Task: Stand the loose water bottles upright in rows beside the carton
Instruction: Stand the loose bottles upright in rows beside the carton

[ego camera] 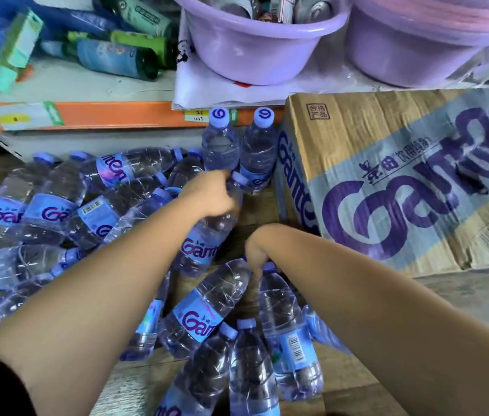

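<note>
Your left hand (213, 195) is clamped round the neck of a tilted bottle (207, 232) whose cap points toward the two standing bottles (238, 148) beside the carton (393, 181), while your right hand (256, 250) grips a lying bottle's (285, 322) cap nearer you.

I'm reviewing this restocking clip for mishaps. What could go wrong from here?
The tilted bottle in the left hand is close to the two upright bottles and could topple them. The right hand reaches into a heap of lying bottles, and pulling one out may send others rolling.
</note>
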Demonstrator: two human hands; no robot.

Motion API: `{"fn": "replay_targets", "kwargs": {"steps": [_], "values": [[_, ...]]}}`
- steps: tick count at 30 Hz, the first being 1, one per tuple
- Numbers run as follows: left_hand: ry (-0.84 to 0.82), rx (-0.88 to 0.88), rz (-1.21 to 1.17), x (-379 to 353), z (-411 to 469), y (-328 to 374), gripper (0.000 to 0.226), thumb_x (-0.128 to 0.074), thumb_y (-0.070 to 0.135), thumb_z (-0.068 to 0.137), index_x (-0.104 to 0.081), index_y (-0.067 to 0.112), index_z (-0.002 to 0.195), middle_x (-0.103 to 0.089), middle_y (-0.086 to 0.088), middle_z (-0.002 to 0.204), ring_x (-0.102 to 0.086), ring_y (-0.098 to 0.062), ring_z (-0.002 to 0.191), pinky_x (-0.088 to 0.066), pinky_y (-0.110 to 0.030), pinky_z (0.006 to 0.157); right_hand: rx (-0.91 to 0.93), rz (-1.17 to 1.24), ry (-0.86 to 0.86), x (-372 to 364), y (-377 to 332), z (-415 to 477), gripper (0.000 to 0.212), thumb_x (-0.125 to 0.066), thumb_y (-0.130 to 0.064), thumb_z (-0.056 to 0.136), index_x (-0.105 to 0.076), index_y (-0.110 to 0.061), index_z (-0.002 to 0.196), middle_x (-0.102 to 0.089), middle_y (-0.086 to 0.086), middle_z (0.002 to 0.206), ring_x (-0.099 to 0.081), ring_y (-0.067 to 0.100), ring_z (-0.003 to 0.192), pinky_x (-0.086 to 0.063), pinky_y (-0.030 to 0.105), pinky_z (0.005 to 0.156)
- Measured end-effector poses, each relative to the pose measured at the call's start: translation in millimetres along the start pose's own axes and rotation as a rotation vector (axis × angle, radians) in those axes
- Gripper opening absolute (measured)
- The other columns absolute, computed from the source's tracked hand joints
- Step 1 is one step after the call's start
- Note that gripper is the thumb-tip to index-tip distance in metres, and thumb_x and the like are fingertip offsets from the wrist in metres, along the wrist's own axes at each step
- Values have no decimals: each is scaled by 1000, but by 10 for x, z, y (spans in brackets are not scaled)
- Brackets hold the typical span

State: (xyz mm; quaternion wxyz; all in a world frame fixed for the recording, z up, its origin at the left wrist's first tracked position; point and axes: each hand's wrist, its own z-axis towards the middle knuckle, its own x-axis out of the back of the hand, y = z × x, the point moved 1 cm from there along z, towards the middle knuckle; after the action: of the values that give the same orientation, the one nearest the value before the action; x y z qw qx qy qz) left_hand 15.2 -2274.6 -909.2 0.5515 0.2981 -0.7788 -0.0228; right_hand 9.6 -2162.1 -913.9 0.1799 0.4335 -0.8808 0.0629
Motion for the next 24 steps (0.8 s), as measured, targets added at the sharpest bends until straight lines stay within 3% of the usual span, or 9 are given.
{"fn": "replay_targets", "kwargs": {"steps": [4,6,8,10,12,14,17,21,24], "values": [[24,85,-202,199,-59,-226,66,-79,36,67,-52,19,125,-59,-6,127,-55,-29,115,-42,-30,83,31,54,-51,-95,-21,22,31,-56,-16,94,-59,-4,122,-56,12,108,-53,21,77,-51,29,62],[33,82,-226,198,-102,-250,68,-79,36,67,-50,19,126,-58,-4,129,-55,-27,115,-42,-31,84,31,132,-103,-76,-4,-82,10,-55,-13,94,-63,-5,95,-54,9,84,-48,20,63,-52,18,48],[27,73,-232,201,-145,-252,71,-78,37,69,-46,21,130,-56,-3,133,-53,-28,118,-42,-31,85,25,109,-131,-9,26,-139,19,-56,-8,93,-56,-3,74,-51,9,61,-49,19,49,-43,13,32],[40,75,-229,198,-179,-259,75,-76,37,70,-41,22,135,-54,-3,136,-52,-29,121,-43,-33,89,48,79,-89,82,81,-188,18,-60,-7,88,-59,4,74,-58,18,64,-56,22,50,-46,17,35],[51,75,-251,204,-224,-271,76,-77,35,69,-40,25,135,-56,-4,132,-53,-30,118,-45,-36,90,67,139,-24,184,133,-281,19,-63,-9,84,-65,8,92,-60,21,86,-58,27,66,-54,28,54],[48,66,-296,213,-266,-294,66,-78,29,67,-46,23,125,-62,-3,118,-58,-29,111,-46,-36,87,55,234,161,325,160,-445,10,-60,-8,86,-64,-2,79,-59,11,75,-54,24,62,-51,30,60],[45,46,-338,249,-333,-313,42,-77,22,67,-51,19,100,-62,-1,95,-60,-25,95,-46,-35,82,41,205,398,507,154,-681,28,-58,-9,84,-48,-12,58,-50,4,62,-51,24,57,-44,28,56],[110,38,-180,370,-419,-251,39,-73,41,74,-59,22,105,-65,-5,108,-60,-28,105,-46,-36,89,10,153,608,561,221,-681,36,-51,-17,87,-37,-12,53,-40,6,59,-43,27,64,-31,30,53],[173,36,-36,433,-500,-211,42,-67,52,76,-59,29,110,-65,-2,116,-59,-28,110,-46,-35,88,30,174,708,531,256,-690,34,-50,-22,90,-45,-10,59,-47,7,64,-55,32,80,-37,31,60]]}}
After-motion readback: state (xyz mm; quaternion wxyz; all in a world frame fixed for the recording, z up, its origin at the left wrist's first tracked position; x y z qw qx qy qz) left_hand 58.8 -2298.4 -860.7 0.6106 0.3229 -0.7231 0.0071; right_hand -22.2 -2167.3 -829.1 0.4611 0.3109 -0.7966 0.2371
